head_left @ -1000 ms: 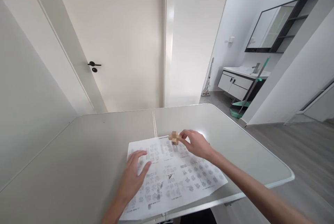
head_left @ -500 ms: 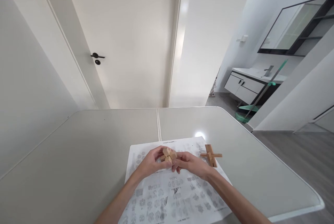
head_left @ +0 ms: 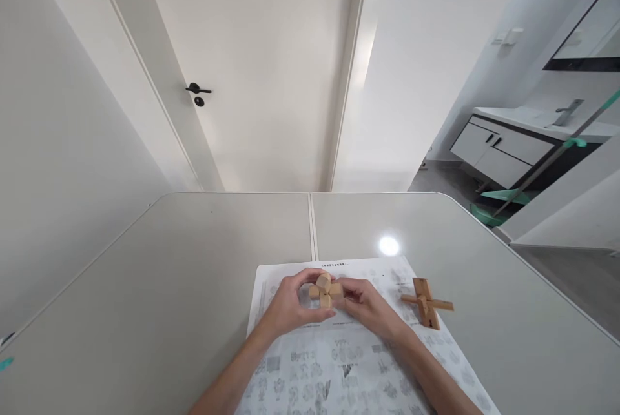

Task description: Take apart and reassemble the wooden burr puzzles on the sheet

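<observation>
A small light wooden burr puzzle [head_left: 325, 290] is held between both my hands just above a printed sheet of diagrams [head_left: 349, 357]. My left hand [head_left: 289, 304] grips it from the left with curled fingers. My right hand [head_left: 367, 304] pinches it from the right. A second, darker wooden puzzle [head_left: 426, 301], shaped like a cross of sticks, lies on the sheet's right edge, apart from my right hand.
The sheet lies on a grey folding table [head_left: 203, 253] with a centre seam. Beyond it stand a white door with a black handle [head_left: 197, 91] and a wall. To the right are a bathroom cabinet [head_left: 504, 153] and a green mop [head_left: 508, 195].
One second ago only my right hand held the small puzzle while my left lay on the sheet. Both hands now grip it. The camera view has shifted, bringing the cross-shaped puzzle into view.
</observation>
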The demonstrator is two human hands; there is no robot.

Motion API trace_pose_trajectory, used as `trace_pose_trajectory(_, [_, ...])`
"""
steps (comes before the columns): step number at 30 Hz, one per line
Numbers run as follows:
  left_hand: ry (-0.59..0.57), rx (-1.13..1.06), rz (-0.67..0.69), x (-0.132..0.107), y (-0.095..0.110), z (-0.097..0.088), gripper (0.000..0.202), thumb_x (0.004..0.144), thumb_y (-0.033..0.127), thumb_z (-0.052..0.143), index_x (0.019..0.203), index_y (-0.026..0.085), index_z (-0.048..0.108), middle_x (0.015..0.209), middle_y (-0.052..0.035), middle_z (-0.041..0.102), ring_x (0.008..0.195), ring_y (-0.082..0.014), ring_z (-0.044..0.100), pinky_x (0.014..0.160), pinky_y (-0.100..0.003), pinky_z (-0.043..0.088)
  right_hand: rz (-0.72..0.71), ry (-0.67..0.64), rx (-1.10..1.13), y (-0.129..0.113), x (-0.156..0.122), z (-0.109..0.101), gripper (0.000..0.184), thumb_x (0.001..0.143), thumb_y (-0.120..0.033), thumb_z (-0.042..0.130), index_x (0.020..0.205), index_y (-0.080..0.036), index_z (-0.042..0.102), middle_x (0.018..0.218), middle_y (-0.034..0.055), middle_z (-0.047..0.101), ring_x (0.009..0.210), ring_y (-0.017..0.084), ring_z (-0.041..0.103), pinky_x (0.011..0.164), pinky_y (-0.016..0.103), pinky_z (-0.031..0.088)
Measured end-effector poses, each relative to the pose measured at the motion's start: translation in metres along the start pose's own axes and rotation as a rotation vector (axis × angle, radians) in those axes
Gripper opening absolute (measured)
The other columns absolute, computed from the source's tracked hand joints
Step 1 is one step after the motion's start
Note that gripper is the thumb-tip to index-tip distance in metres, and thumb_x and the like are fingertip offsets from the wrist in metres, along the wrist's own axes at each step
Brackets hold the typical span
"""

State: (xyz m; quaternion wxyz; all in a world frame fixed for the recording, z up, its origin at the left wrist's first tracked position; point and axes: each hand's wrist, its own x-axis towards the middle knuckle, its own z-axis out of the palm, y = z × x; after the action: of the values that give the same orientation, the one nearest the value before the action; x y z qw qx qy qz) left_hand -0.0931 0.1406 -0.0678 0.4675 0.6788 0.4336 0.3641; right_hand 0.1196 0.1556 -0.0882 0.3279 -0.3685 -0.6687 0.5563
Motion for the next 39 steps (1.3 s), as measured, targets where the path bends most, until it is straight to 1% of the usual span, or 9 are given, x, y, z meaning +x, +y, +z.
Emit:
trace_pose_trajectory(4, [0.109,0.039,-0.012,0.001,-0.005,0.008,0.051,0.071,0.031,0.085,0.118,0.027,0.065,0.119,-0.0054,0.075,0.112,-0.0281,0.069,0.101,-0.042,0.052,-0.031,0.172,-0.016,0.004,0.001,0.001,0.024,0.086,-0.042,0.072,0.099,-0.022,0.075,0.093,0.0047,0.074,0.087,0.025,0.066,0.082,0.037,0.053])
trace_pose_trajectory(6, [0.163,0.057,-0.011,0.002,-0.006,0.01,0.053,0.072,0.032,0.085,0.12,0.027,0.064,0.122,-0.006,0.074,0.113,-0.0284,0.068,0.102,-0.042,0.052,-0.037,0.204,0.021,0.005,0.002,0.002,0.023,0.086,-0.039,0.072,0.1,-0.022,0.074,0.091,0.0047,0.075,0.086,0.024,0.067,0.083,0.037,0.054])
trace_pose_trajectory(15, [0.152,0.178,0.001,0.003,-0.007,0.009,0.053,0.074,0.037,0.084,0.122,0.028,0.062,0.117,-0.0031,0.075,0.11,-0.027,0.068,0.1,-0.041,0.052,-0.021,0.148,0.136,0.002,0.0,0.001,0.032,0.089,-0.048,0.072,0.109,-0.024,0.069,0.1,0.0067,0.078,0.095,0.026,0.073,0.086,0.038,0.057])
trace_pose_trajectory(19, [0.155,0.256,-0.025,0.003,-0.008,0.011,0.055,0.074,0.041,0.083,0.123,0.028,0.062,0.115,-0.0034,0.075,0.106,-0.0273,0.069,0.099,-0.043,0.052,-0.054,0.106,0.04,0.002,-0.002,-0.002,0.036,0.095,-0.049,0.063,0.123,-0.026,0.066,0.111,0.0086,0.076,0.104,0.028,0.071,0.09,0.041,0.057])
trace_pose_trajectory(21, [0.163,0.285,-0.027,0.002,-0.008,0.011,0.055,0.074,0.043,0.083,0.122,0.029,0.062,0.115,-0.0041,0.075,0.104,-0.0274,0.07,0.097,-0.043,0.052,-0.092,0.096,-0.041,0.001,-0.002,-0.005,0.033,0.098,-0.047,0.059,0.12,-0.026,0.069,0.113,0.0089,0.075,0.102,0.027,0.07,0.091,0.041,0.057])
trace_pose_trajectory(28, [0.141,0.5,0.175,0.002,-0.014,0.012,0.055,0.07,0.037,0.086,0.119,0.03,0.064,0.107,-0.0043,0.075,0.1,-0.029,0.066,0.095,-0.047,0.051,-0.207,0.128,-0.159,-0.002,-0.004,-0.007,0.023,0.098,-0.044,0.06,0.108,-0.028,0.073,0.107,0.0074,0.071,0.088,0.023,0.064,0.083,0.036,0.055])
trace_pose_trajectory(31, [0.141,0.528,0.205,0.002,-0.016,0.014,0.052,0.07,0.036,0.086,0.117,0.03,0.066,0.11,-0.0047,0.075,0.11,-0.0316,0.064,0.099,-0.049,0.049,-0.229,0.156,-0.142,-0.003,-0.002,-0.005,0.023,0.099,-0.043,0.059,0.108,-0.027,0.072,0.108,0.0073,0.07,0.089,0.022,0.064,0.085,0.036,0.054])
trace_pose_trajectory(35, [0.226,0.608,0.2,0.005,-0.018,0.009,0.049,0.074,0.04,0.085,0.118,0.028,0.067,0.123,-0.0074,0.07,0.125,-0.0338,0.055,0.104,-0.05,0.047,-0.193,0.242,-0.087,0.003,0.001,-0.004,0.024,0.097,-0.044,0.06,0.108,-0.026,0.071,0.109,0.0067,0.069,0.092,0.022,0.063,0.087,0.034,0.052])
trace_pose_trajectory(39, [0.395,0.754,0.164,0.008,-0.028,-0.011,0.043,0.08,0.042,0.08,0.116,0.025,0.065,0.128,-0.0093,0.066,0.128,-0.0335,0.052,0.107,-0.051,0.044,-0.095,0.326,-0.007,0.009,0.003,-0.005,0.032,0.096,-0.05,0.06,0.111,-0.023,0.069,0.097,0.0049,0.067,0.084,0.021,0.061,0.081,0.033,0.051])
